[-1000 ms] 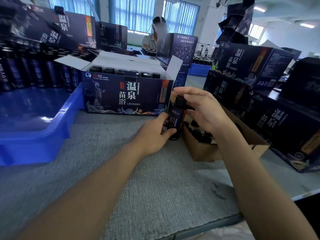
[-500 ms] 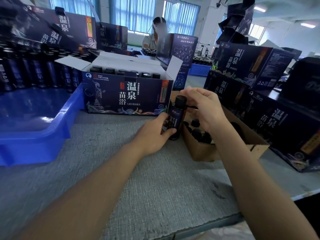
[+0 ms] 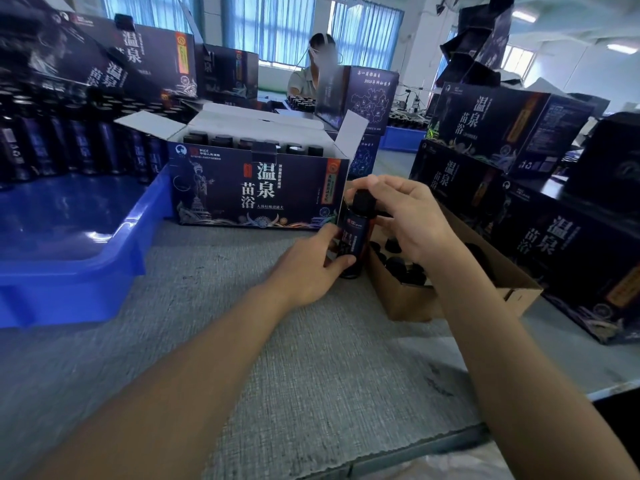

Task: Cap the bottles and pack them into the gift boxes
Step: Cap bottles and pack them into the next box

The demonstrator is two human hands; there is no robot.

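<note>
Holding the bottle: the left hand (image 3: 310, 270) wraps its fingers and thumb round the low part of a dark bottle (image 3: 356, 235), just right of the middle of the frame.
Bottle: it stands about upright with its bottom on the grey worktop (image 3: 311, 368), between the open gift box and the brown box, close to both.
Cap: a black cap (image 3: 363, 199) sits on top of the bottle.
Right hand: the right hand (image 3: 414, 220) reaches in from the right, and its curled fingers and thumb pinch the cap.
Open gift box: a dark blue gift box (image 3: 259, 199) with white writing stands just behind the bottle, in the middle of the frame, with its flaps up.
Bottles in the box: a row of black bottle tops (image 3: 242, 143) shows inside it, along the front wall.
Brown box: a low cardboard box (image 3: 412, 304) sits on the worktop right of the bottle, under the right wrist.
Loose caps: black caps (image 3: 405, 268) lie in a heap inside the cardboard box.
Blue tray: a big blue plastic tray (image 3: 86, 268) fills the left side, and many dark bottles (image 3: 69, 147) stand at its far end, upper left.
Shut boxes: more dark boxes (image 3: 491, 126) are piled at the right side.
Person at the back: a person (image 3: 308, 79) is behind the boxes at the top middle.
</note>
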